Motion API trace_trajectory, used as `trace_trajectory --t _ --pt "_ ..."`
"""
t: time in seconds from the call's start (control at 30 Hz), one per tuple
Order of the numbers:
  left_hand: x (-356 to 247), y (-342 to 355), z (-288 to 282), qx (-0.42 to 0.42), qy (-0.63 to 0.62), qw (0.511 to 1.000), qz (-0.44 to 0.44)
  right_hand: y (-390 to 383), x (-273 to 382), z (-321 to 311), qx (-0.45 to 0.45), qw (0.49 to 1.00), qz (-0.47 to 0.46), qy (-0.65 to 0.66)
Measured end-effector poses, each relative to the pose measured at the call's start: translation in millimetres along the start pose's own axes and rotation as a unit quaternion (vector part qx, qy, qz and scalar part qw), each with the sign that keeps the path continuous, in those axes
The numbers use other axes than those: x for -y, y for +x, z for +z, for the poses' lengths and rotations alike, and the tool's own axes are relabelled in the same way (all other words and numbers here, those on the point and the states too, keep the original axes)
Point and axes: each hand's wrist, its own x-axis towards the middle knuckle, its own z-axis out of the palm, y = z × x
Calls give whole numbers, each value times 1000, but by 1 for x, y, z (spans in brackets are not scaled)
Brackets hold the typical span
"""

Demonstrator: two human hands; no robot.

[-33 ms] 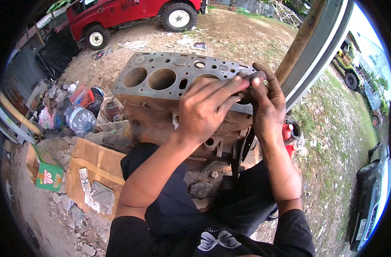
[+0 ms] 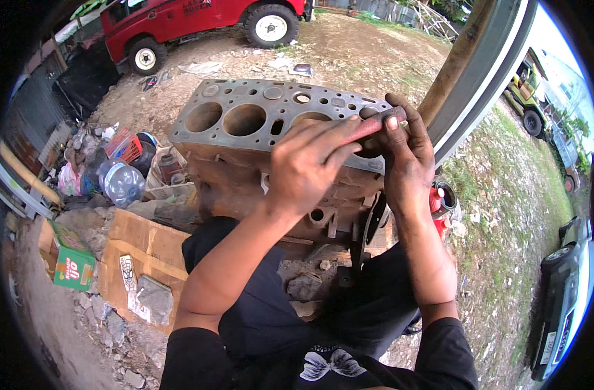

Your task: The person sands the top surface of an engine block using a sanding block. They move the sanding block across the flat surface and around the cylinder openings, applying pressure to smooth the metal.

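Note:
A rusty engine block (image 2: 225, 169) stands in front of my knees, its grey flat top full of round bores and small holes. My right hand (image 2: 407, 159) is closed around a reddish, rough-looking strip (image 2: 365, 127) over the right end of the top, thumb pressed on it. The fingers of my left hand (image 2: 307, 166) are on the strip's left part, bent over it; the strip partly hides the bore beneath. I cannot make out whether the strip is cloth, paper or a tool.
Left lie flattened cardboard (image 2: 138, 227), a green box (image 2: 73, 263), a large plastic bottle (image 2: 121, 182) and clutter. A post (image 2: 453, 65) rises behind my right hand; red containers (image 2: 438, 201) sit below it. A red vehicle (image 2: 180, 36) stands beyond; other vehicles are at right.
My left hand has slid slightly leftward along the reddish strip, and more of the strip shows between my hands. My right hand stays almost in place.

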Motion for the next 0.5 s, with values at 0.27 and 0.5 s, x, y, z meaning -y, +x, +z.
trace_trajectory --t 0.27,0.5 --pt "9 -7 1 56 16 998 -10 0 -7 1 15 996 -27 -80" --pt "38 16 -13 66 85 989 -98 73 -1 3 21 982 -127 -137"
